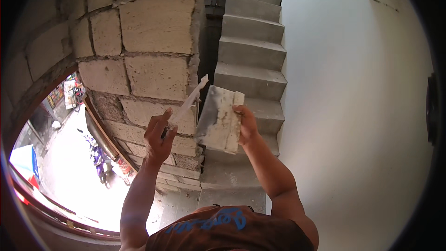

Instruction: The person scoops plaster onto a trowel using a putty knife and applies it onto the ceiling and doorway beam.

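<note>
**Two plastering tools held up at the block wall**

We see the left hand [158, 135] with its grip clenched around the handle of a narrow putty knife [191, 98], whose white-coated blade rises toward the upper right. The right hand [246, 124] is grasping a wide metal trowel [218, 118] by its right edge; the plate is smeared with plaster. Both tools are in the air, near each other, in front of the block wall [148, 32]. Concrete stairs [251, 51] climb behind them, beside a smooth white wall [353, 102].
</note>
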### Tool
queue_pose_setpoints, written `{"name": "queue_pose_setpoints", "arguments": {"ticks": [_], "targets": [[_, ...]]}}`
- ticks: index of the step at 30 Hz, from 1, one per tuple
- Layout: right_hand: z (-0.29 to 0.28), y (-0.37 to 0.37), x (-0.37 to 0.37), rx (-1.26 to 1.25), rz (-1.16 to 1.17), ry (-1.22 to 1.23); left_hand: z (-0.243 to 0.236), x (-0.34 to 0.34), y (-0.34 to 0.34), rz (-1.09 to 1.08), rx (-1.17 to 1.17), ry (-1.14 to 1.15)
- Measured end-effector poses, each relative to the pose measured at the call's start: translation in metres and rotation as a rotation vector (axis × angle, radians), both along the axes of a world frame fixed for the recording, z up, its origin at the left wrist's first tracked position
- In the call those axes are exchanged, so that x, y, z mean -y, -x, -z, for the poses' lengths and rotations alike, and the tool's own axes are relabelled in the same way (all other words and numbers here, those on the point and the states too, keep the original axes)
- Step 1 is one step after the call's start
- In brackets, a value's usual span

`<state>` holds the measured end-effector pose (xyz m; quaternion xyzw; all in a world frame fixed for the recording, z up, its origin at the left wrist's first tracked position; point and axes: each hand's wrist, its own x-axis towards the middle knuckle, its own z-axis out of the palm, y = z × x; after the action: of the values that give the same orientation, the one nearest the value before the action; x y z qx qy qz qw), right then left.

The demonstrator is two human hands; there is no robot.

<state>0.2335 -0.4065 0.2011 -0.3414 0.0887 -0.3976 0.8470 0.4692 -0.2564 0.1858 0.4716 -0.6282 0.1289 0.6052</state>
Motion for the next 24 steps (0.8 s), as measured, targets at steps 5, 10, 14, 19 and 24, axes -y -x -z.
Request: {"name": "queue_pose_setpoints", "arguments": {"ticks": [5,10,14,19,24], "targets": [[-0.024,0.014,0.017,0.107,-0.099,0.096,0.006,0.034,-0.003,-0.061,0.332,0.018],[-0.138,0.049,0.009,0.269,0.481,0.619,0.049,0.020,-0.023,-0.233,0.198,-0.140],[-0.269,0.066,0.006,0.082,1.756,1.756,0.105,0.015,-0.020,-0.197,0.070,-0.107],[-0.421,0.066,-0.002,-0.313,2.693,1.924,0.151,-0.001,0.010,-0.186,-0.081,-0.321],[-0.511,0.046,0.027,-0.500,2.823,1.953,0.222,-0.002,0.023,-0.218,-0.195,-0.371]]}}
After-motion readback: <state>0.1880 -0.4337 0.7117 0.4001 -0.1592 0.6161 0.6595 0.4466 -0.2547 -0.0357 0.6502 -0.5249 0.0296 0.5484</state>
